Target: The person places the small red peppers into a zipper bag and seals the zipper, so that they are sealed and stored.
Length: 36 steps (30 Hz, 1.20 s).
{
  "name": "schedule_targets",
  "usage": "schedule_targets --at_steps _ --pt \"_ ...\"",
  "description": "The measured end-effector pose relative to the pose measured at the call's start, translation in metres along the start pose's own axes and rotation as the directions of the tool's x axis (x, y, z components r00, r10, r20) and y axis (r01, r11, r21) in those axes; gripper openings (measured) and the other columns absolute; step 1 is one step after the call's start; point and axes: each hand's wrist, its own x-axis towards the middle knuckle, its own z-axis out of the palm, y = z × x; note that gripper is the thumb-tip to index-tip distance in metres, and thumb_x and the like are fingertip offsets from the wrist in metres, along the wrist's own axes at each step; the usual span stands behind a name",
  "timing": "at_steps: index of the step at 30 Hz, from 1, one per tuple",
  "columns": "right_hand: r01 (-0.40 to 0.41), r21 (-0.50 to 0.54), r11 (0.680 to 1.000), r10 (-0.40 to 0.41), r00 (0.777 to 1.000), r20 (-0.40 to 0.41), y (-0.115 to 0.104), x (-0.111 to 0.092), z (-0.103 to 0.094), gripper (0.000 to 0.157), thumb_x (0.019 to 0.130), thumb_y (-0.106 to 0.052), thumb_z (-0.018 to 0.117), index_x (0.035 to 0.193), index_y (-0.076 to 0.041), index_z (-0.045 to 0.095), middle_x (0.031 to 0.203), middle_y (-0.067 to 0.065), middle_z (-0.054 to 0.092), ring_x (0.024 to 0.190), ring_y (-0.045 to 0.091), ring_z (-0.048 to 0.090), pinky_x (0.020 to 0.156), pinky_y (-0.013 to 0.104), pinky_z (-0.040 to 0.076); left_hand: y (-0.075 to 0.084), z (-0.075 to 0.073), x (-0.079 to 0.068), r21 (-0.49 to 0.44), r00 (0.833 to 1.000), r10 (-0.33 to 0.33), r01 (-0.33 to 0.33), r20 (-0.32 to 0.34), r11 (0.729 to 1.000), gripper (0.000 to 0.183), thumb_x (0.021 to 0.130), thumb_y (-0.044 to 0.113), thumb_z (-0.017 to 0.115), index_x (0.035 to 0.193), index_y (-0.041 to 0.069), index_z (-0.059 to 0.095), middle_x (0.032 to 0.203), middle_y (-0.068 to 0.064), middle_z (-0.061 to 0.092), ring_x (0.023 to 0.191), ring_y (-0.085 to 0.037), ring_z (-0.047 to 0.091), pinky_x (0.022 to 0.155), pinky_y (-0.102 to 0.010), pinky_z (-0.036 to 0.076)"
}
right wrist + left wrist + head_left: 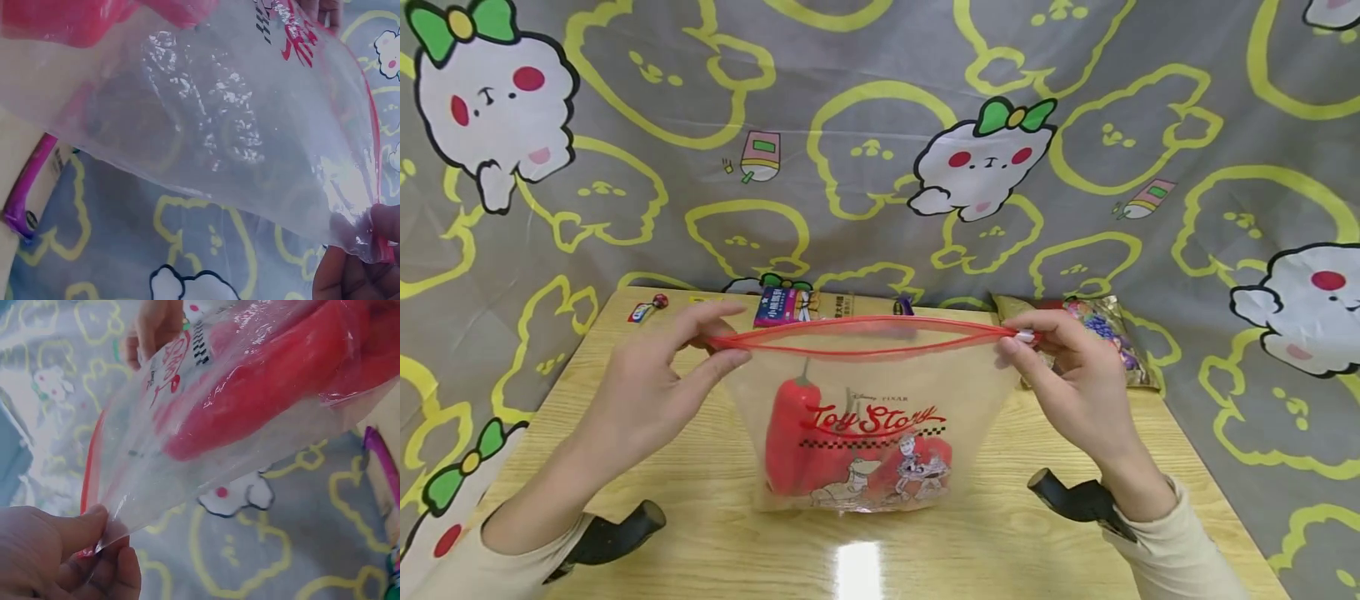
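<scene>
A clear zip bag [887, 379] with a red zip edge and "Toy Story" printing is held up in the middle of the head view. Red peppers [788, 442] lie inside it; one stands upright at the left, its green stem up. My left hand [643, 392] pinches the left end of the zip edge between thumb and fingers. At the other end my right hand [1078, 387] pinches the corner by a white slider [1024, 336]. Between the hands the mouth gapes slightly. Both wrist views show the corners pinched, with the left hand [75, 556] and right hand [362, 272].
Behind the bag on the wooden table [700, 517] lie a blue and purple snack packet [775, 307], a wrapped lollipop [649, 308] and a small purple item [904, 305]. A gold bag [1138, 367] sits at the back right. Patterned grey cloth [865, 50] hangs behind.
</scene>
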Motion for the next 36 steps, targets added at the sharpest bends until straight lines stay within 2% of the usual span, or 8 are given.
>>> schedule_targets --at_steps 5,10,15,18,22,25,31,36 --pt "-0.135 -0.012 0.991 0.135 0.989 0.063 -0.002 -0.001 0.006 0.024 0.077 0.011 0.063 0.1 0.003 0.061 0.073 0.012 0.065 0.067 0.012 0.062 0.056 0.018 0.043 -0.02 0.013 -0.001 -0.159 0.978 -0.194 0.204 0.077 0.966 0.025 0.078 0.006 0.069 0.102 0.011 0.066 0.082 0.005 0.065 0.074 -0.003 0.058 0.062 -0.015 0.044" --pt "-0.319 0.064 0.946 0.309 0.942 0.131 0.018 -0.01 0.006 0.034 0.081 -0.002 0.066 0.114 -0.004 0.06 0.086 0.008 0.066 0.077 0.013 0.066 0.065 0.02 0.05 -0.032 0.022 -0.005 -0.321 0.887 -0.405 0.458 0.22 0.829 0.026 0.083 0.021 0.066 0.108 0.013 0.063 0.088 0.0 0.063 0.075 -0.013 0.06 0.063 -0.021 0.047" --pt "-0.5 0.082 0.862 0.471 0.851 0.232 0.035 -0.017 0.009 0.029 0.083 -0.018 0.067 0.109 -0.008 0.064 0.093 0.005 0.061 0.083 0.012 0.063 0.071 0.024 0.051 -0.041 0.031 -0.009 -0.387 0.813 -0.461 0.577 0.355 0.719 0.025 0.085 0.027 0.064 0.104 0.011 0.064 0.091 -0.003 0.065 0.081 -0.016 0.063 0.071 -0.026 0.051" --pt "-0.474 0.038 0.879 0.454 0.86 0.235 0.037 -0.02 0.012 0.017 0.084 -0.019 0.065 0.096 -0.007 0.067 0.091 0.005 0.064 0.078 0.014 0.062 0.069 0.024 0.05 -0.045 0.034 -0.01 -0.385 0.824 -0.436 0.558 0.361 0.736 0.021 0.087 0.027 0.061 0.098 0.01 0.066 0.089 -0.002 0.068 0.083 -0.015 0.064 0.074 -0.027 0.051" --pt "-0.4 0.012 0.916 0.389 0.897 0.213 0.034 -0.023 0.012 0.011 0.088 -0.017 0.06 0.094 -0.011 0.067 0.086 0.002 0.068 0.076 0.014 0.064 0.069 0.024 0.051 -0.05 0.032 -0.007 -0.421 0.867 -0.371 0.489 0.333 0.764 0.019 0.088 0.022 0.059 0.099 0.009 0.068 0.091 -0.001 0.07 0.086 -0.015 0.066 0.079 -0.025 0.05" --pt "-0.329 0.005 0.944 0.321 0.923 0.213 0.031 -0.024 0.01 0.008 0.087 -0.012 0.061 0.092 -0.013 0.066 0.082 0.0 0.068 0.073 0.012 0.065 0.066 0.023 0.052 -0.051 0.029 -0.005 -0.447 0.881 -0.334 0.461 0.336 0.766 0.018 0.089 0.019 0.058 0.1 0.008 0.068 0.092 -0.001 0.071 0.087 -0.016 0.067 0.081 -0.024 0.049" --pt "-0.194 0.022 0.981 0.187 0.967 0.172 0.033 -0.025 0.009 0.015 0.08 0.004 0.064 0.086 -0.008 0.069 0.073 0.0 0.068 0.064 0.011 0.063 0.058 0.022 0.05 -0.055 0.025 -0.002 -0.428 0.894 -0.315 0.431 0.317 0.794 0.016 0.088 0.014 0.059 0.097 0.005 0.069 0.088 0.0 0.071 0.081 -0.014 0.068 0.072 -0.026 0.052" --pt "-0.197 -0.02 0.98 0.198 0.974 0.112 0.039 -0.027 0.01 0.016 0.075 0.011 0.065 0.077 -0.004 0.07 0.067 0.003 0.066 0.054 0.009 0.055 0.054 0.019 0.046 -0.057 0.023 -0.001 -0.348 0.891 -0.328 0.429 0.313 0.834 0.013 0.087 0.012 0.061 0.094 0.006 0.07 0.084 -0.001 0.069 0.074 -0.011 0.066 0.065 -0.025 0.052"
